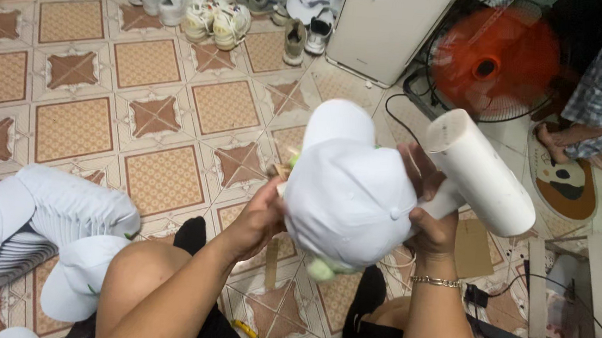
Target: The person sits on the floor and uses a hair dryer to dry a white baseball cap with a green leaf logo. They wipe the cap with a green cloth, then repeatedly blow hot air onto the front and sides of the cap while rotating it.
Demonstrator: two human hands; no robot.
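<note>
Seen from the head camera, a white cap is held above the tiled floor: the left hand pinches its edge, while the right hand is closed on a white cylinder at its crown. It is judged light, soft and best gripped by the rim.

I see my left hand gripping a white cap at its left edge, with my right hand closed on the handle of a white blower just right of the cap. The blower's barrel tilts up toward the far left, touching the cap's side. A bracelet sits on my right wrist. Near left, a stack of caps lies on the tiled floor. Far off stand shoes, a white box unit and an orange fan. At far right, another person's foot rests on a mat.
</note>
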